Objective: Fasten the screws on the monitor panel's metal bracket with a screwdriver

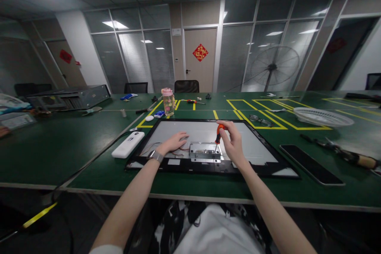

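A flat display panel (256,147) with a black frame and pale back lies on the green table in front of me. Near its front edge sits a small metal bracket (205,154), with thin wires running off to the left. My right hand (232,141) is closed round the orange and black handle of a screwdriver (218,135), held nearly upright. Its tip points down at the right end of the bracket; the exact contact is too small to make out. My left hand (174,143), with a watch on the wrist, rests flat on the panel beside the bracket, fingers stretched out.
Left of the panel lies a white power bank (128,145); right of it, a black phone-like slab (311,164). Behind stand a pink-lidded bottle (168,102), glasses (260,120) and another screwdriver (193,101). A white basket (323,116) and a metal computer case (71,98) sit farther out.
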The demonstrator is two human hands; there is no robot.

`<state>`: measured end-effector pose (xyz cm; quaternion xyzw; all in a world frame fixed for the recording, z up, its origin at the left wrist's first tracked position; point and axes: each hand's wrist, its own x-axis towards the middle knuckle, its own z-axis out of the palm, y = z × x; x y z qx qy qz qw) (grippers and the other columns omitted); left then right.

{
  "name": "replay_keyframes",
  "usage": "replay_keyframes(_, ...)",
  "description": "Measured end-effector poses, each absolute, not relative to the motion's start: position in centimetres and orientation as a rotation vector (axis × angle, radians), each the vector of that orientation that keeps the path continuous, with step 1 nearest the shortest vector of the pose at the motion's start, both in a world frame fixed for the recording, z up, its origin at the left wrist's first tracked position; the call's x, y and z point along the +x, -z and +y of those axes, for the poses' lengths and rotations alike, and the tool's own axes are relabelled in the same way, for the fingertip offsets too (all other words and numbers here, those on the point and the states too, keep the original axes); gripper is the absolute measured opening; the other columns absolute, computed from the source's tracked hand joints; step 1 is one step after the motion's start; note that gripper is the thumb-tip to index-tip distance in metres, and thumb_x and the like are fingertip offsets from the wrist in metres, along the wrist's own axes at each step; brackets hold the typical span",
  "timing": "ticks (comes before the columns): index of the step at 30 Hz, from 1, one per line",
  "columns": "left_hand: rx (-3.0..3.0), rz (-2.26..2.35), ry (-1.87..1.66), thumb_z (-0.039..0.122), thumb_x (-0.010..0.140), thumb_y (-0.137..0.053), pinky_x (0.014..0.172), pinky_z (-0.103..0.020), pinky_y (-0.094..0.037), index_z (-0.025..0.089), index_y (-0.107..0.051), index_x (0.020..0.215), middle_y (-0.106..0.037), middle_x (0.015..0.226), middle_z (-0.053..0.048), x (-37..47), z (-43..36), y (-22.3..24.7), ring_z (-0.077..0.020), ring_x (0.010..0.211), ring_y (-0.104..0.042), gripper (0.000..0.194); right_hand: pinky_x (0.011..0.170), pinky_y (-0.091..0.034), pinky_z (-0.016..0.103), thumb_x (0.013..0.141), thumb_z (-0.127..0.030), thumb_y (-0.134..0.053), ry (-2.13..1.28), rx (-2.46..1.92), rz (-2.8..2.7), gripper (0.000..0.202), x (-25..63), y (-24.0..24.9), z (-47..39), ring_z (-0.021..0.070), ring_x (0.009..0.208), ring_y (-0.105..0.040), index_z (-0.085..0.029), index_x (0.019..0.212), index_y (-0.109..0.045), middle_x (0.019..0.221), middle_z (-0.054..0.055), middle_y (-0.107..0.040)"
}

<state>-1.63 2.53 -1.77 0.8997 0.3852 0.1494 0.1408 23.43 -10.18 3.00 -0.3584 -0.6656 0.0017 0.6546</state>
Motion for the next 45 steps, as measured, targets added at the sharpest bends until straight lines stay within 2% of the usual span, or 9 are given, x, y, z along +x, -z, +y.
replay_keyframes(4,2.590,1.124,-0.421,0.034,0.092,-0.042,0.112,-0.032,-0.027,0.018,-0.052,0.132,-0.045,0.143,-0.008,-1.63,2.41,1.63,-0.0208,0.132,-0.040,0.044,0.081,-0.046,0.037,0.095,-0.026,-0.041,-0.114,-0.778,-1.501,0.025,23.51,-2.79,-10.12,0.0212,0.091,-0.061,-0.023,0.112,-0.059,0.101,0.007,-0.065)
replay_keyframes(12,2.573,1.118,-0.418,0.036,0.092,-0.041,0.113,-0.034,-0.027,0.018,-0.051,0.132,-0.042,0.144,-0.009,-1.72,2.57,1.72,-0.0217,0.133,-0.039,0.045,0.078,-0.046,0.037,0.089,-0.027,-0.054,-0.001,-0.814,-1.491,0.019,23.41,-3.12,-10.25,0.0204,0.085,-0.058,-0.025,0.105,-0.063,0.092,0.004,-0.062)
replay_keyframes(18,2.566,1.120,-0.418,0.034,0.092,-0.042,0.113,-0.034,-0.027,0.018,-0.051,0.132,-0.043,0.144,-0.008,-1.60,2.34,1.49,-0.0216,0.132,-0.040,0.044,0.080,-0.047,0.039,0.094,-0.029,-0.044,-0.097,-0.775,-1.484,0.024,23.53,-2.79,-10.20,0.0218,0.089,-0.061,-0.024,0.109,-0.062,0.098,0.007,-0.065)
replay_keyframes(29,2.582,1.135,-0.397,0.032,0.092,-0.042,0.112,-0.034,-0.027,0.015,-0.051,0.132,-0.044,0.142,-0.011,-1.44,1.99,1.13,-0.0219,0.131,-0.041,0.044,0.079,-0.047,0.038,0.091,-0.028,-0.051,-0.053,-0.775,-1.474,0.017,23.51,-2.83,-10.14,0.0207,0.087,-0.060,-0.024,0.102,-0.064,0.093,0.006,-0.065)
replay_keyframes(33,2.579,1.136,-0.401,0.033,0.092,-0.043,0.113,-0.033,-0.027,0.017,-0.052,0.131,-0.044,0.143,-0.009,-1.45,1.92,1.09,-0.0210,0.132,-0.041,0.043,0.078,-0.049,0.037,0.091,-0.031,-0.052,-0.166,-0.765,-1.408,0.014,23.58,-2.57,-9.87,0.0198,0.083,-0.062,-0.024,0.096,-0.063,0.091,0.004,-0.064)
replay_keyframes(41,2.576,1.130,-0.419,0.034,0.092,-0.043,0.113,-0.035,-0.027,0.019,-0.051,0.132,-0.043,0.144,-0.008,-1.65,2.43,1.59,-0.0219,0.132,-0.040,0.044,0.079,-0.051,0.039,0.097,-0.035,-0.040,-0.314,-0.703,-1.435,0.026,23.30,-2.93,-10.10,0.0205,0.085,-0.065,-0.023,0.110,-0.058,0.100,0.008,-0.067)
replay_keyframes(45,2.585,1.130,-0.410,0.033,0.092,-0.043,0.112,-0.034,-0.028,0.018,-0.052,0.131,-0.044,0.143,-0.008,-1.56,2.21,1.33,-0.0215,0.132,-0.041,0.043,0.075,-0.052,0.037,0.094,-0.034,-0.046,-0.297,-0.720,-1.438,0.020,23.24,-2.85,-10.11,0.0202,0.085,-0.065,-0.023,0.103,-0.060,0.099,0.007,-0.067)
